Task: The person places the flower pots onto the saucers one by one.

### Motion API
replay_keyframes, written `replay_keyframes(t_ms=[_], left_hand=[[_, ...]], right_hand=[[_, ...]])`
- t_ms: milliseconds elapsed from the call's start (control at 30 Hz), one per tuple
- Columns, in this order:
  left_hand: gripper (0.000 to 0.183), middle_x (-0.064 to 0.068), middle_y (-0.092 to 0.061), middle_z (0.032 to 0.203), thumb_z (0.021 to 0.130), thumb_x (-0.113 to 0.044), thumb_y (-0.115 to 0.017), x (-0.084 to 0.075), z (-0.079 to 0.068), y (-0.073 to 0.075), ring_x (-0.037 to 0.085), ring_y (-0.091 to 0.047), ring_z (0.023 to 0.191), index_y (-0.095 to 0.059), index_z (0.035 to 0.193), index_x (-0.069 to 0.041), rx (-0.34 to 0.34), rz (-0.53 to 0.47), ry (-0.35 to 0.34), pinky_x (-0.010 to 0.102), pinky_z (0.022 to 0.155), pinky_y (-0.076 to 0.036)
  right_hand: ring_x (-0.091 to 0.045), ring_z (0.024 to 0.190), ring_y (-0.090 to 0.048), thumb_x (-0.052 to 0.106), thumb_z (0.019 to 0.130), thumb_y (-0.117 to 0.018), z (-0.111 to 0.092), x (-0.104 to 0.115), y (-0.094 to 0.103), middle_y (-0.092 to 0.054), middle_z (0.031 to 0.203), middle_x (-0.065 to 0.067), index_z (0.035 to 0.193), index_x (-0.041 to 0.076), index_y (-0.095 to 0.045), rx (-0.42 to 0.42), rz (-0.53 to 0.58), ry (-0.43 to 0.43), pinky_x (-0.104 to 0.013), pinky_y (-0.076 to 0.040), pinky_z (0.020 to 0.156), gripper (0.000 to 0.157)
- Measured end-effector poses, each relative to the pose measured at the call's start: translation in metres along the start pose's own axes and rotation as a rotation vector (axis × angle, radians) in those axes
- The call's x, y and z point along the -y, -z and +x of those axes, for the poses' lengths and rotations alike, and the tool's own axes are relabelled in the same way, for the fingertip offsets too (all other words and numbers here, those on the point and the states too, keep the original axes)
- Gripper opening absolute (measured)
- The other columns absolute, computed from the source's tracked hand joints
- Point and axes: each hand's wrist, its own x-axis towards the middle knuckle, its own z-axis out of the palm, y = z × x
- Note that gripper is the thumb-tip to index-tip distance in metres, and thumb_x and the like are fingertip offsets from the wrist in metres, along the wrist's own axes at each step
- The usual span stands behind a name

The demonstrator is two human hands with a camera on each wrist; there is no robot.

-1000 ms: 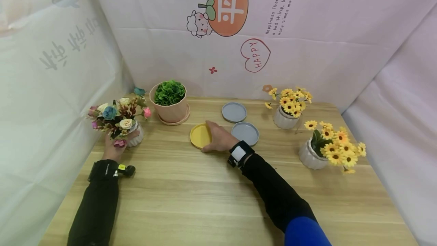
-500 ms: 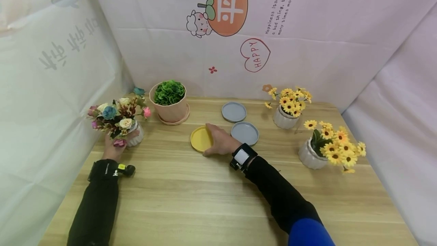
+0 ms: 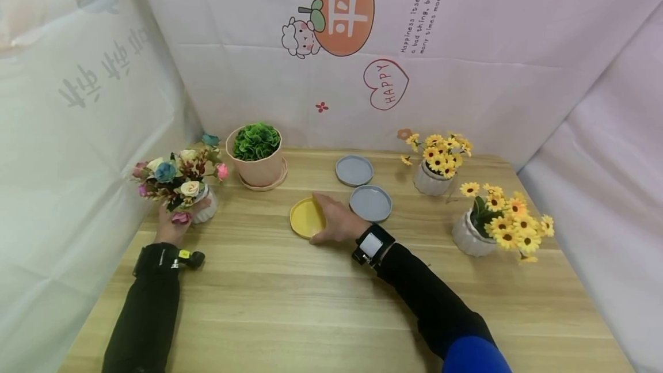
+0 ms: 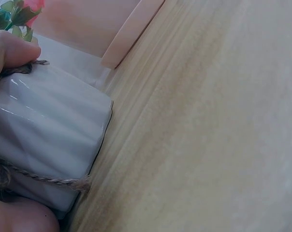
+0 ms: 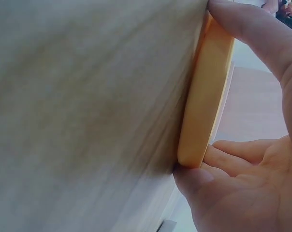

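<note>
My left hand (image 3: 171, 228) holds a white flower pot (image 3: 209, 206) of mixed artificial roses (image 3: 178, 180) at the table's left side. Up close in the left wrist view, twine circles this glossy pot (image 4: 49, 121), with thumb and fingers on opposite sides. Near the middle of the table, my right hand (image 3: 339, 222) grips a shallow yellow saucer (image 3: 304, 219) by its rim. The right wrist view shows the saucer's side wall (image 5: 204, 96) between thumb and fingers, its base right at the wood surface.
Two grey saucers (image 3: 354, 170) lie just behind the right hand. A pink pot (image 3: 259, 168) with green foliage stands on its own saucer at back left. Two white pots of yellow daisies (image 3: 431, 180) stand on the right. Cloth walls (image 3: 233, 85) border the wooden table (image 3: 290, 315).
My right hand has drawn the yellow saucer a short way toward me and slightly right. The left hand and its flower pot have stayed in place.
</note>
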Motion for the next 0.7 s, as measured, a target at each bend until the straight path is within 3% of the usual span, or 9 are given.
replay_keyframes(t_ms=[167, 533, 700], left_hand=[[0.080, -0.018, -0.051, 0.147, 0.092, -0.003, -0.079, -0.001, -0.001, -0.001, -0.001, -0.042, 0.139, -0.042, 0.160, -0.023, -0.005, -0.057, 0.011, 0.005, 0.110, -0.035], [0.088, -0.006, -0.045, 0.160, 0.092, -0.013, -0.081, -0.002, 0.000, 0.000, 0.003, -0.040, 0.144, -0.034, 0.166, -0.018, -0.008, 0.072, 0.023, 0.027, 0.128, -0.028], [0.090, -0.010, -0.047, 0.156, 0.089, -0.013, -0.085, -0.003, 0.000, -0.002, 0.002, -0.041, 0.141, -0.036, 0.164, -0.021, -0.018, 0.072, 0.008, 0.028, 0.127, -0.030]], right_hand=[[-0.033, 0.154, -0.041, 0.032, 0.077, -0.096, -0.005, -0.003, -0.002, -0.036, 0.168, -0.023, 0.166, -0.001, -0.021, 0.000, -0.011, 0.030, -0.045, -0.034, 0.129, 0.121], [-0.033, 0.155, -0.039, 0.034, 0.077, -0.096, -0.016, -0.005, -0.005, -0.035, 0.169, -0.022, 0.166, 0.000, -0.021, 0.007, -0.036, 0.054, -0.045, -0.033, 0.130, 0.121], [-0.034, 0.154, -0.041, 0.035, 0.076, -0.096, -0.022, -0.004, -0.004, -0.034, 0.170, -0.022, 0.166, 0.001, -0.022, 0.010, -0.032, 0.050, -0.045, -0.034, 0.129, 0.122]])
